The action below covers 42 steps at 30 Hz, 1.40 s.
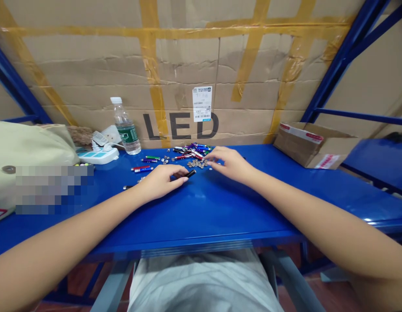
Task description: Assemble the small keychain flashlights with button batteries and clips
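My left hand (pixel 161 181) is closed around a small black flashlight tube (pixel 191 173), held between thumb and fingers just above the blue table, its end pointing to the right. My right hand (pixel 229 162) reaches over the right edge of a small heap of silver button cells (pixel 197 164); its thumb and forefinger are apart, and nothing shows between them. Right behind the cells lies a jumbled pile of colourful metallic mini flashlights (pixel 201 148), close to my right fingertips. More tubes, among them a blue one (pixel 144 170), lie beyond my left hand with a few small silver parts (pixel 165 159).
A water bottle (pixel 126 130) stands at the back left near a white power strip (pixel 98 155). A pale bag (pixel 28 147) occupies the left side. On the right sits an open cardboard box (pixel 305 147). A large taped carton (pixel 174 65) walls off the back of the blue table (pixel 201 212).
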Available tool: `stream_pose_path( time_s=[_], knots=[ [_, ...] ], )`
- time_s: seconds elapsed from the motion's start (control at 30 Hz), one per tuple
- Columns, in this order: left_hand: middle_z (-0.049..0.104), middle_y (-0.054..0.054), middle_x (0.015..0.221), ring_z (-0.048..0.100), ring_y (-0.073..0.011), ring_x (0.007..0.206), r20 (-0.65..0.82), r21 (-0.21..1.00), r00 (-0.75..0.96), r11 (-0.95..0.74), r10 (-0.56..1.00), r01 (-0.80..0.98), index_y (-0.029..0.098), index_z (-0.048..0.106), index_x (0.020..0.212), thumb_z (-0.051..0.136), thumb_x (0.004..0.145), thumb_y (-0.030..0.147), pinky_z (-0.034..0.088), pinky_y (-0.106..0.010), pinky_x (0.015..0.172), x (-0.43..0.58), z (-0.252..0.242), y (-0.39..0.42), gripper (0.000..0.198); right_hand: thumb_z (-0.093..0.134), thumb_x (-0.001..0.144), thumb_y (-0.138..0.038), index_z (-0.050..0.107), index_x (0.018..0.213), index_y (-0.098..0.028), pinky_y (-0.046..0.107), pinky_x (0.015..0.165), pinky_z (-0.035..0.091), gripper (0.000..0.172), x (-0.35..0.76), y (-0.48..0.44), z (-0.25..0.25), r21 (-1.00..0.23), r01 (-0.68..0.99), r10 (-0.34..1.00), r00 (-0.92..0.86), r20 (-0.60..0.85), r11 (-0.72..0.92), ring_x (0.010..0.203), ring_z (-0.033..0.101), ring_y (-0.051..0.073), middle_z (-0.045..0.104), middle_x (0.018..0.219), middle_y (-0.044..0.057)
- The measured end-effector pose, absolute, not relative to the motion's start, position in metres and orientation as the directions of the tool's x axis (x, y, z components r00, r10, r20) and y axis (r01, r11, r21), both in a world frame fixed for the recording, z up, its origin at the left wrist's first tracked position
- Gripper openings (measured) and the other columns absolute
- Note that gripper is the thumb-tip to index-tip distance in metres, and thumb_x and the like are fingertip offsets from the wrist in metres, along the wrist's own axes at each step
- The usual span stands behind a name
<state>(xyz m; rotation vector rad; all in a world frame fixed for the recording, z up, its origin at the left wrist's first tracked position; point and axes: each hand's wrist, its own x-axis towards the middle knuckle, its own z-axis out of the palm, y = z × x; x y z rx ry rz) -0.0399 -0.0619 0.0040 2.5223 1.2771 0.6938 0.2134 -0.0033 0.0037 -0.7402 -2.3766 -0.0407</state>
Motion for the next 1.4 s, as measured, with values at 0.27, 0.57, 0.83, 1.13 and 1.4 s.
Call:
stream_pose_path(
  time_s=[0.27, 0.57, 0.83, 1.13, 1.4],
  knots=[
    [0.071, -0.003, 0.101, 0.066, -0.0188, 0.09, 0.269, 0.401, 0.489, -0.558, 0.83, 0.726, 0.021, 0.064, 0.107, 0.053, 0.086, 0.039, 0.052, -0.031, 0.081, -0.046, 0.004, -0.058, 0.03, 0.057, 0.086, -0.026, 0.071, 0.105, -0.02, 0.036, 0.087, 0.045, 0.024, 0.257, 0.04, -0.007, -0.006, 0.783, 0.753, -0.596, 0.28, 0.622, 0.096, 0.059, 0.023, 0.064, 0.106, 0.011],
    [0.071, -0.004, 0.101, 0.066, -0.0201, 0.091, 0.253, 0.384, 0.501, -0.561, 0.828, 0.734, 0.021, 0.065, 0.107, 0.052, 0.085, 0.041, 0.052, -0.033, 0.082, -0.044, 0.006, -0.059, 0.032, 0.06, 0.084, -0.026, 0.074, 0.091, -0.021, 0.032, 0.084, 0.044, 0.016, 0.241, 0.041, -0.013, -0.025, 0.823, 0.796, -0.541, 0.272, 0.567, 0.091, 0.059, 0.02, 0.064, 0.101, 0.008],
    [0.071, -0.002, 0.1, 0.066, -0.0187, 0.09, 0.258, 0.357, 0.525, -0.585, 0.811, 0.728, 0.022, 0.065, 0.103, 0.053, 0.086, 0.039, 0.051, -0.03, 0.082, -0.045, 0.006, -0.059, 0.027, 0.06, 0.084, -0.022, 0.072, 0.082, -0.017, 0.028, 0.079, 0.044, 0.013, 0.236, 0.038, -0.008, -0.091, 0.848, 0.841, -0.492, 0.226, 0.521, 0.086, 0.06, 0.019, 0.067, 0.09, 0.007],
    [0.071, -0.002, 0.101, 0.065, -0.0187, 0.091, 0.254, 0.361, 0.54, -0.596, 0.803, 0.717, 0.022, 0.065, 0.104, 0.052, 0.086, 0.038, 0.051, -0.03, 0.082, -0.045, 0.006, -0.06, 0.027, 0.059, 0.086, -0.027, 0.072, 0.094, -0.021, 0.029, 0.083, 0.044, 0.017, 0.24, 0.041, -0.01, -0.067, 0.832, 0.821, -0.527, 0.217, 0.552, 0.091, 0.06, 0.019, 0.066, 0.098, 0.007],
    [0.071, -0.002, 0.102, 0.065, -0.0195, 0.092, 0.258, 0.354, 0.546, -0.604, 0.797, 0.714, 0.023, 0.065, 0.103, 0.051, 0.086, 0.039, 0.051, -0.031, 0.083, -0.045, 0.007, -0.059, 0.027, 0.058, 0.086, -0.026, 0.072, 0.094, -0.021, 0.031, 0.081, 0.045, 0.017, 0.238, 0.039, -0.01, -0.071, 0.805, 0.796, -0.562, 0.223, 0.589, 0.089, 0.06, 0.019, 0.065, 0.098, 0.008]
  ],
)
